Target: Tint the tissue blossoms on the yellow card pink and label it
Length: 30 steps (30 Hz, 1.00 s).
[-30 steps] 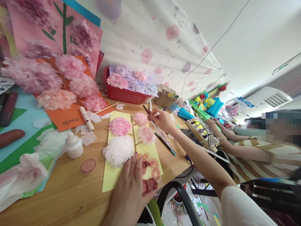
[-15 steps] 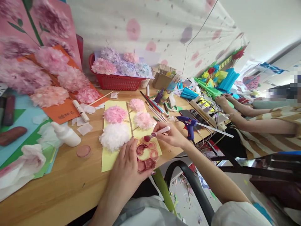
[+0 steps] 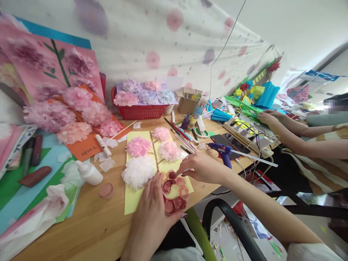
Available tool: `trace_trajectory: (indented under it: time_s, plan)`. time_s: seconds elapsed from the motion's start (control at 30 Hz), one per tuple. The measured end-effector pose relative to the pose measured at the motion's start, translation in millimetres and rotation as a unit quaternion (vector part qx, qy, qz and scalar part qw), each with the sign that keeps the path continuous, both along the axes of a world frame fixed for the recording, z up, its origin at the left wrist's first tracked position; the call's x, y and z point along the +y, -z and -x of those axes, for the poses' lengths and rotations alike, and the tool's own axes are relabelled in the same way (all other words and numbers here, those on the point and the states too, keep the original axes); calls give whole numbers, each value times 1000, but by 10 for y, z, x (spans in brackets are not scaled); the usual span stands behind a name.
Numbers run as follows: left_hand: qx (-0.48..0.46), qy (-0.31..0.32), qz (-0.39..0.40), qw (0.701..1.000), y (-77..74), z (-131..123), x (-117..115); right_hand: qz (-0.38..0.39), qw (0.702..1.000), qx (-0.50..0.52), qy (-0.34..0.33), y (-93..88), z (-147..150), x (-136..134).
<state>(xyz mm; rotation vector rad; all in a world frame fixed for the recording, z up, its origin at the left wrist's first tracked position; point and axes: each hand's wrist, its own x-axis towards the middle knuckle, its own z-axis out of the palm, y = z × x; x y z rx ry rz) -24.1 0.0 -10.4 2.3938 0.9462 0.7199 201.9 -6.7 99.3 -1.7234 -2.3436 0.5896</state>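
A yellow card (image 3: 132,201) with pink and white tissue flowers (image 3: 138,171) lies on the wooden table (image 3: 89,224). At its near end sits a round paint palette (image 3: 174,190) with reddish wells. My left hand (image 3: 151,214) rests on the card and grips the palette's left edge. My right hand (image 3: 199,168) is closed on a thin white-handled brush (image 3: 182,171), whose tip dips into a well at the palette's top.
A white glue bottle (image 3: 89,172) and a pink lid (image 3: 106,190) lie left of the card. A red basket (image 3: 140,108) of paper flowers stands at the back. Pens (image 3: 182,137), a blue glue gun (image 3: 223,152) and a phone lie right. Another person's arms (image 3: 293,136) reach in at right.
My right hand brought the brush from the far pens down to the palette and lowered its tip into a well. My left hand stayed on the palette.
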Motion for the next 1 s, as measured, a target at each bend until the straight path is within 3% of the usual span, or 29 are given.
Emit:
trace_trajectory:
  time_s: [0.1, 0.37, 0.47, 0.6, 0.8, 1.0]
  plan:
    - [-2, 0, -8, 1000, 61, -12, 13, 8, 999, -38, 10, -66, 62, 66]
    - [-23, 4, -3, 1000, 123, -28, 33, 2, 988, -107, 110, -185, 148, 142]
    - [-19, -5, 0, 1000, 157, -25, 29, -47, 982, 23, 181, -211, -62, 291]
    - [-21, -9, -10, 1000, 182, -28, 37, -91, 922, 214, 311, -122, -422, 680]
    - [-11, -29, -8, 999, 102, -67, 20, -41, 924, 244, 291, 188, -642, 1096]
    - [-21, -66, -30, 997, 95, -127, -39, 10, 924, 259, 282, 239, -764, 1169]
